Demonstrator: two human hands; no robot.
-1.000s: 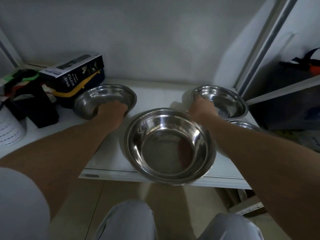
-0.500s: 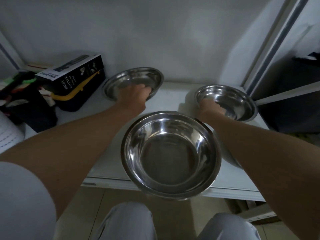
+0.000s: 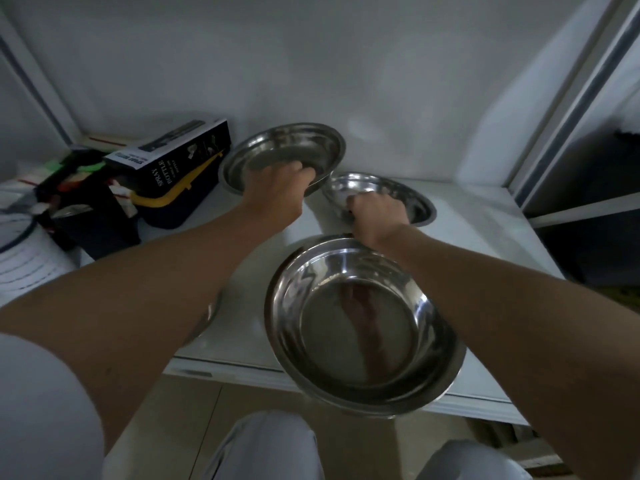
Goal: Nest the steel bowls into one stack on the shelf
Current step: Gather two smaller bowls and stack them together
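A large steel bowl (image 3: 356, 323) sits at the front edge of the white shelf (image 3: 485, 230), overhanging it slightly. My left hand (image 3: 277, 188) grips the near rim of a shallow steel bowl (image 3: 284, 150), holding it lifted and tilted at the back. Its right edge overlaps a second small steel bowl (image 3: 381, 192) resting on the shelf just to the right. My right hand (image 3: 375, 213) grips that bowl's near rim. The edge of another steel bowl (image 3: 207, 317) peeks from under my left forearm.
A dark spray-bottle box (image 3: 173, 161) lies on a navy and yellow case (image 3: 180, 199) at the back left. A black holder (image 3: 79, 209) and a white container (image 3: 24, 258) stand at the far left. A metal upright (image 3: 568, 98) bounds the shelf on the right.
My left hand has carried its shallow bowl up and to the right, over the edge of the right-hand bowl. My right hand keeps its hold on that bowl's rim.
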